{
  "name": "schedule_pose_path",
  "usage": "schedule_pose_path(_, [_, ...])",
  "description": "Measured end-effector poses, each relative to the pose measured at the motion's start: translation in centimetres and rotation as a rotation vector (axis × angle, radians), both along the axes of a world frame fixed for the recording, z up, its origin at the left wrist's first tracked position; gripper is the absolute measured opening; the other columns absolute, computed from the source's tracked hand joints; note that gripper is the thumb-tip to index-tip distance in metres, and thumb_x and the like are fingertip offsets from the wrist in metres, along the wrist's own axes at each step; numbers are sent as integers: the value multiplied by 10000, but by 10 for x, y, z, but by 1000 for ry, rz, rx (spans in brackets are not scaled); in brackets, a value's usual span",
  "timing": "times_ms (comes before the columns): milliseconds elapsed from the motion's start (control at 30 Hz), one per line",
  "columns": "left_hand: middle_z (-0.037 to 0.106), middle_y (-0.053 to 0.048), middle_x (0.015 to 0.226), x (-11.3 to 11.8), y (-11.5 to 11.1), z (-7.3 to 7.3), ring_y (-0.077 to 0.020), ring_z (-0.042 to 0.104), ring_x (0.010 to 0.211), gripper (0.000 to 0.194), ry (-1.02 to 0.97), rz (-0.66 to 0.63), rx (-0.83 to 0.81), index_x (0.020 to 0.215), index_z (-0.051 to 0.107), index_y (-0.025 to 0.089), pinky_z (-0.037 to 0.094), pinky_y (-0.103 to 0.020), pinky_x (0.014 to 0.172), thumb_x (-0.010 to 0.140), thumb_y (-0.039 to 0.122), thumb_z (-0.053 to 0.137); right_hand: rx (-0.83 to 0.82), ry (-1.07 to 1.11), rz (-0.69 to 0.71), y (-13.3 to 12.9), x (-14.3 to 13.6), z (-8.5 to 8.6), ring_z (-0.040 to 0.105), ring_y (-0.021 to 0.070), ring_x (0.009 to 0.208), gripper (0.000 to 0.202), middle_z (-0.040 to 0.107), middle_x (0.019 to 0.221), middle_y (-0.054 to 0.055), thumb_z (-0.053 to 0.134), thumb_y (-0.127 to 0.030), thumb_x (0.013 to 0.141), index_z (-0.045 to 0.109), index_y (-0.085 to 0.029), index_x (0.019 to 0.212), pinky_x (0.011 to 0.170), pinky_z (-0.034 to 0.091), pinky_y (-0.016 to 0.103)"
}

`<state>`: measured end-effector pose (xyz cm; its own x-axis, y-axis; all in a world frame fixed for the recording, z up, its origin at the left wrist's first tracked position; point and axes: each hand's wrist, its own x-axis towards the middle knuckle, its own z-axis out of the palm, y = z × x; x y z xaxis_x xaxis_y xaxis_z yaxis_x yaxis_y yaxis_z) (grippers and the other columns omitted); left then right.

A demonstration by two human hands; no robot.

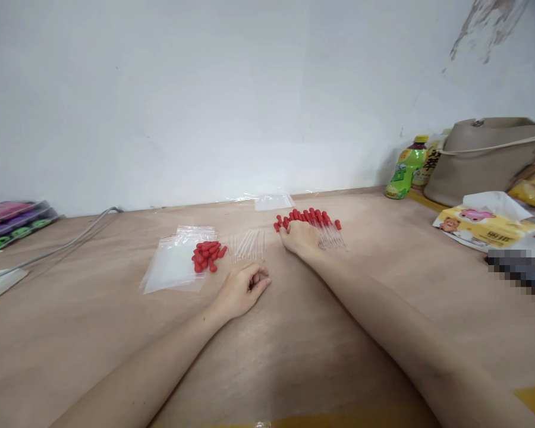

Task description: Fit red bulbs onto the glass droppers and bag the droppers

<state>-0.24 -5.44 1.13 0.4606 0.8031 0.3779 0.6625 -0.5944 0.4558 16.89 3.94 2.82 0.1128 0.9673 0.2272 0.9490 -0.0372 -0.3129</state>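
Observation:
My left hand [245, 288] rests on the table with its fingers curled; whether anything small is inside them is hidden. Just beyond it lie several thin clear tubes [248, 245]. To their left, a pile of red rubber bulbs [208, 255] sits on clear plastic bags [172, 261]. My right hand [299, 236] is at the left side of a row of clear droppers with red bulbs [317, 217]. Its fingers are bent down among the red tops, and what they hold, if anything, is hidden by the hand.
Another clear bag [273, 203] lies by the wall. On the right are a green bottle [408, 168], a beige bag [481, 157], a yellow tissue pack [484, 226] and a pixelated dark object [521, 270]. At left are a cable [78, 239] and colourful packaged items [15, 223].

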Motion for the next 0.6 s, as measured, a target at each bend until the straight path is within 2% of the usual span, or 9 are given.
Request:
schedule_pose_path(200, [470, 25, 618, 1, 0, 1, -113, 451, 578, 97, 8, 3, -11, 815, 562, 182, 365, -234, 557, 804, 246, 490, -14, -27, 7, -5, 2, -3, 597, 248, 857, 412, 647, 878, 135, 365, -436, 813, 648, -145, 885, 683, 401, 315])
schedule_pose_path(367, [487, 9, 661, 0, -1, 1, -127, 470, 605, 109, 17, 32, 24, 815, 568, 191, 392, -249, 591, 811, 263, 487, 15, -52, 102, -15, -11, -1, 589, 218, 861, 371, 650, 883, 94, 376, -448, 818, 633, -190, 888, 700, 395, 304])
schedule_pose_path(433, [498, -10, 702, -4, 2, 2, -148, 483, 663, 131, 20, 159, 135, 804, 580, 194, 404, -274, 652, 812, 287, 487, 5, -57, 135, -18, -21, -2, 588, 206, 857, 374, 646, 901, 92, 373, -453, 822, 621, -192, 924, 705, 396, 298])
schedule_pose_path(533, [502, -48, 759, -17, 13, 5, -212, 479, 806, 172, 23, 495, 362, 775, 595, 186, 385, -341, 770, 798, 328, 502, -35, -70, 161, -18, -34, -3, 595, 214, 845, 372, 646, 903, 110, 379, -426, 826, 619, -172, 955, 691, 405, 297])
schedule_pose_path(600, [504, -74, 828, -28, 22, 8, -255, 465, 892, 189, 18, 709, 435, 810, 603, 180, 362, -389, 819, 784, 346, 516, -75, -80, 155, -16, -40, -3, 603, 230, 836, 352, 650, 898, 125, 401, -390, 820, 627, -156, 954, 673, 415, 300])
